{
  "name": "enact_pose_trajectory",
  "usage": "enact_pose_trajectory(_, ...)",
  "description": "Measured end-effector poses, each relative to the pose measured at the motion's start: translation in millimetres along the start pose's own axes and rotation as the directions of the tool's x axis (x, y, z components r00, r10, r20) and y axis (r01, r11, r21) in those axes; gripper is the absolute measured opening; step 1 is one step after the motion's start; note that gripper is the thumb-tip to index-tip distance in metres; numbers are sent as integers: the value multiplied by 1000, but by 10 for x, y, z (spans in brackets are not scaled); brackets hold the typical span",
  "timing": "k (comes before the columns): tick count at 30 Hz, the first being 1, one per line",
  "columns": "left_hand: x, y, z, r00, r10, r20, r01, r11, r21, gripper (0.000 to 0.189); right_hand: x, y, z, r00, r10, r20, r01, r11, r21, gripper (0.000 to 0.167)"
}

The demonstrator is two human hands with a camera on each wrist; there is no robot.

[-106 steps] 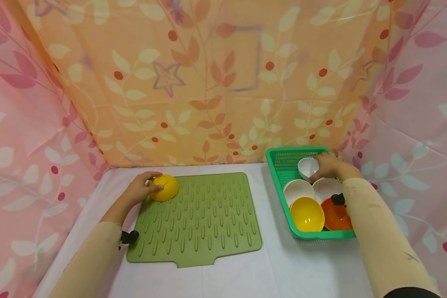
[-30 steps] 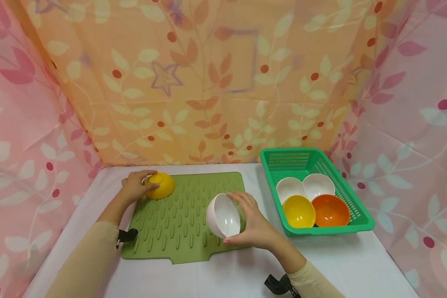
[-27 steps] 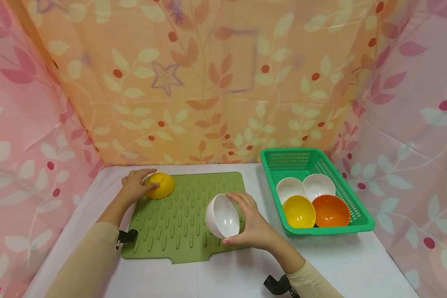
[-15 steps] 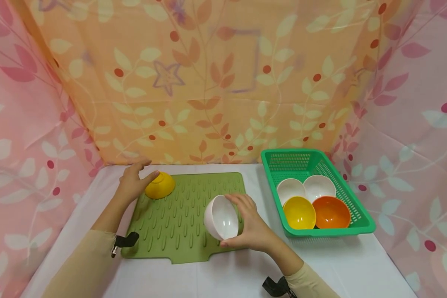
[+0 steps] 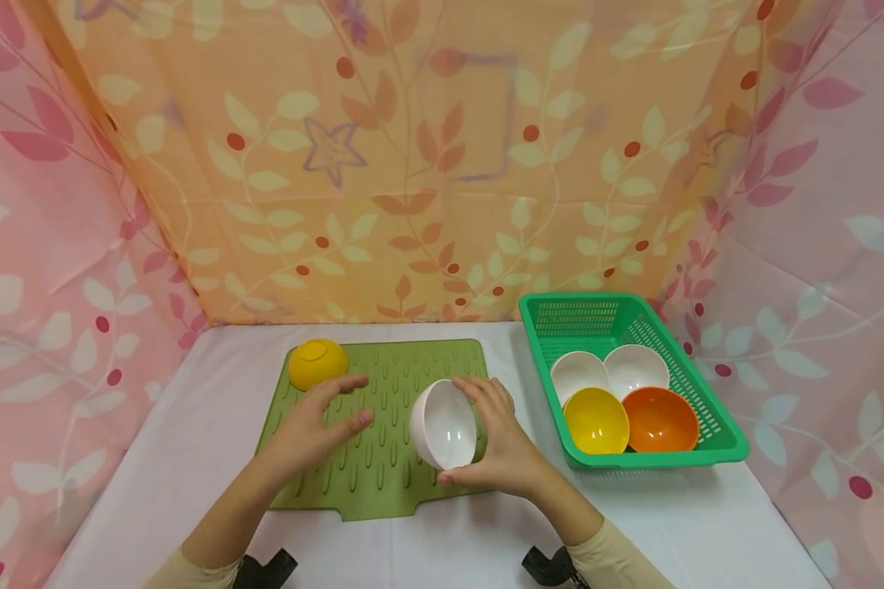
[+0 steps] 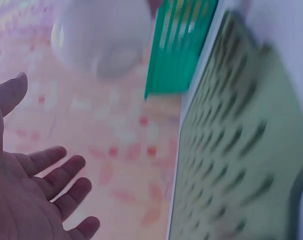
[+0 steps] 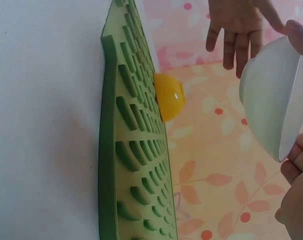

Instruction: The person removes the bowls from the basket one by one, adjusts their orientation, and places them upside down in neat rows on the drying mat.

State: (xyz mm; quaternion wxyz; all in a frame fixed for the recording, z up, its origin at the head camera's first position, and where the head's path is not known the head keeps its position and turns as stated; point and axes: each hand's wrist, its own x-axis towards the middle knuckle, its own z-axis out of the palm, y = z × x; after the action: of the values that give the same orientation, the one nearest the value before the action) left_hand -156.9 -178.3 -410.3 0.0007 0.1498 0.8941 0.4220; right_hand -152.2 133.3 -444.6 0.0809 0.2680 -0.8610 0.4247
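My right hand (image 5: 502,442) grips a white bowl (image 5: 442,425) by its rim, thumb on one side and fingers on the other. The bowl is tilted on its side above the green ridged drying mat (image 5: 383,483). Its outside also fills part of the right wrist view, as a white bowl (image 7: 269,95). To the left of it, my left hand (image 5: 305,429) is held over the mat with its fingers spread, apart from the bowl and holding nothing. A yellow bowl (image 5: 318,365) lies upside down at the mat's far left corner.
On the right stands a green plastic basket (image 5: 570,456). Inside are two white bowls (image 5: 637,368), a yellow bowl (image 5: 595,421) and an orange bowl (image 5: 661,421), all facing up. A white cloth (image 5: 486,540) covers the table, with patterned curtains (image 5: 427,204) around it.
The right hand has brought the white bowl from the basket to above the mat. My left hand has let go of the upturned yellow bowl and moved right and nearer, towards the white bowl.
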Motion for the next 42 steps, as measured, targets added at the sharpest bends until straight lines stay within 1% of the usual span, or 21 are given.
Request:
enact_pose_trajectory(3,-90,120,167,999,-4,33,5,1000,-14,64,5,-11,6,999,-34,-4,34,999,-17,123)
enact_pose_trajectory(6,-136,200,298,998,-16,60,19,999,-45,62,15,-11,20,997,-80,-9,80,996,-44,123)
enact_pose_trajectory(11,-162,259,460,994,-79,79,86,992,-87,60,23,3,62,988,-154,-2,153,982,-110,124)
enact_pose_trajectory(13,-169,277,501,989,-117,86,125,988,-94,58,20,8,77,984,-180,-2,178,974,-138,125)
enact_pose_trajectory(18,-185,326,545,979,-175,105,189,973,-136,52,16,12,104,971,-237,-6,232,955,-186,127)
enact_pose_trajectory(23,-197,364,551,973,-203,114,224,950,-220,48,15,-8,136,962,-271,-20,260,942,-212,130)
enact_pose_trajectory(27,-187,365,570,976,-203,74,216,941,-261,48,18,-30,137,955,-293,-34,277,930,-243,133)
enact_pose_trajectory(29,-178,344,580,982,-188,37,191,947,-260,51,18,-49,107,960,-279,-27,267,939,-219,133)
enact_pose_trajectory(30,-174,328,582,985,-170,17,169,953,-250,53,17,-62,83,965,-261,-22,252,948,-195,131)
enact_pose_trajectory(32,-169,288,577,993,-112,-35,103,976,-191,58,7,-96,24,981,-192,-10,190,975,-113,124)
enact_pose_trajectory(34,-161,245,561,995,-13,-94,5,996,-85,65,-3,-129,-38,995,-98,3,98,995,-19,113)
enact_pose_trajectory(35,-155,225,551,992,47,-121,-50,998,-26,67,-7,-141,-66,999,-49,10,49,999,23,107)
enact_pose_trajectory(36,-149,206,540,984,108,-144,-103,994,39,69,-11,-150,-89,1000,1,21,-2,998,65,102)
enact_pose_trajectory(38,-135,184,515,959,223,-173,-200,969,143,72,-11,-147,-121,995,82,47,-88,988,125,93)
enact_pose_trajectory(40,-125,171,495,928,323,-185,-279,933,229,74,0,-122,-140,989,127,77,-139,975,173,90)
enact_pose_trajectory(42,-117,163,482,897,404,-181,-341,891,299,76,12,-90,-148,983,152,107,-172,963,207,88)
